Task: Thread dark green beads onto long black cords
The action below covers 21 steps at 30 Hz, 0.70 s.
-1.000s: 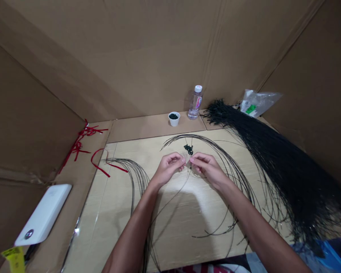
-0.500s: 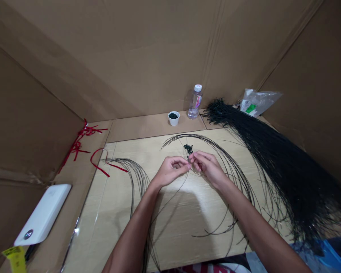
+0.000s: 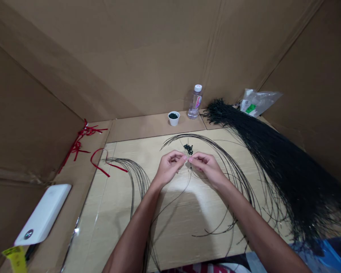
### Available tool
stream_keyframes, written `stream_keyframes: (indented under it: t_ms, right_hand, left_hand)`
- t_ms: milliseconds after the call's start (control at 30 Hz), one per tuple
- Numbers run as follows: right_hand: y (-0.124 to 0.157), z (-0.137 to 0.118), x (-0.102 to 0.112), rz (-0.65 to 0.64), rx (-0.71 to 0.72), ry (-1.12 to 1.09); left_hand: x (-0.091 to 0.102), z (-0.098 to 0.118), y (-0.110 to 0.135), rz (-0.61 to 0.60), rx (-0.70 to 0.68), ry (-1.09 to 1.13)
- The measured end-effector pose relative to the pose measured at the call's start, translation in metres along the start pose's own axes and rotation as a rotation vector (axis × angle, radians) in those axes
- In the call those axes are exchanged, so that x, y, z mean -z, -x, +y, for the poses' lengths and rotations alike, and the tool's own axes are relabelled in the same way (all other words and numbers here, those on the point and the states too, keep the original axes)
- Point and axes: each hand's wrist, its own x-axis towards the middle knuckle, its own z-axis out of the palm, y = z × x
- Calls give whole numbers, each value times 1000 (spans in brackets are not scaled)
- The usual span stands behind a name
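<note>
At the middle of the table, my left hand [image 3: 172, 165] and my right hand [image 3: 205, 167] pinch a thin dark cord [image 3: 184, 185] between thumbs and forefingers, fingertips almost meeting. The cord hangs below the hands and curves down toward the left forearm. Just beyond the fingertips lies a small pile of dark green beads [image 3: 188, 148]. Behind it, a bundle of dark cords [image 3: 213, 144] arcs from the back round to the right. More cords [image 3: 136, 172] spread at the left, near a red ribbon [image 3: 95, 163]. What exactly sits between the fingertips is too small to tell.
A white cup of dark beads [image 3: 174, 120] and a clear bottle [image 3: 194, 103] stand at the back. A thick bundle of black cords [image 3: 284, 163] fills the right side, by a plastic bag [image 3: 261, 101]. Far left are red ribbons [image 3: 78, 146] and a white power bank [image 3: 44, 214]. Cardboard walls surround the table.
Both hands have shifted slightly up, the left one also a little to the left. My right fingers have closed further into a pinch. The hanging cord has swung a bit to the right.
</note>
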Motion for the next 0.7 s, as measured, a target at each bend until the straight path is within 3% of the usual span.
stream_keyframes:
  t_ms: [233,533,700]
  right_hand:
    - [0,9,1,-115,88,178]
    - [3,4,18,-333,56,277]
    - [2,-1,22,-347,83,316]
  left_hand:
    - [2,-5,-4,84,48,83]
    - [4,-3,-6,87,55,116]
    - [4,-4,-6,90,44,113]
